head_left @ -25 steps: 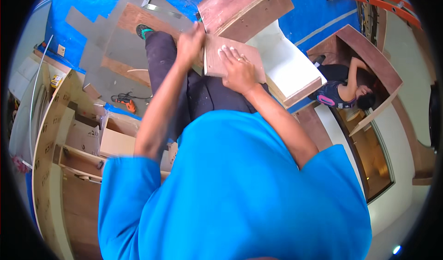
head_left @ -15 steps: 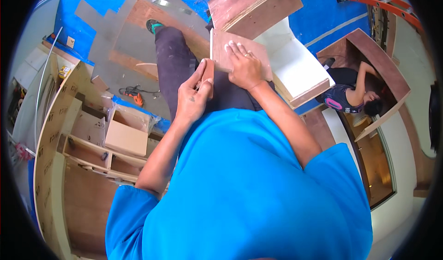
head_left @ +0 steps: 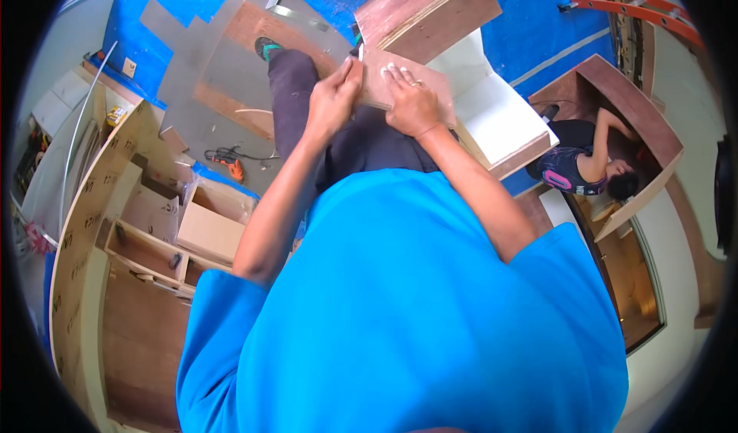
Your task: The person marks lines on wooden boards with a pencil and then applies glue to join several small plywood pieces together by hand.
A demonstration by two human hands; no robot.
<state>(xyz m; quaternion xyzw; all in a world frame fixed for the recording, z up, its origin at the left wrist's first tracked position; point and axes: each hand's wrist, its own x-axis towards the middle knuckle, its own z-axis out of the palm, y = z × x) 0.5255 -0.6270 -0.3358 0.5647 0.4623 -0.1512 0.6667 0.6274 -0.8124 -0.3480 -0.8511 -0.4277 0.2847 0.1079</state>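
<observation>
Bracing: flat tan wooden board (head_left: 375, 87) pressed by spread right hand (head_left: 413, 106) | small reddish-brown block (head_left: 357, 73), pinched in curled left hand (head_left: 331, 104), now raised along board's left edge | edge stroke apparently continuing

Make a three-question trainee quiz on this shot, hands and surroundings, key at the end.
1. Which hand rests palm-down on the flat brown wooden board?
2. True or false: the orange-and-black corded power tool lies on the white panel.
3. What does the left hand hold?
a) the orange ladder
b) a small reddish-brown block
c) the power tool

Key:
1. The right hand.
2. False; it lies on the grey sheeting.
3. b
</observation>
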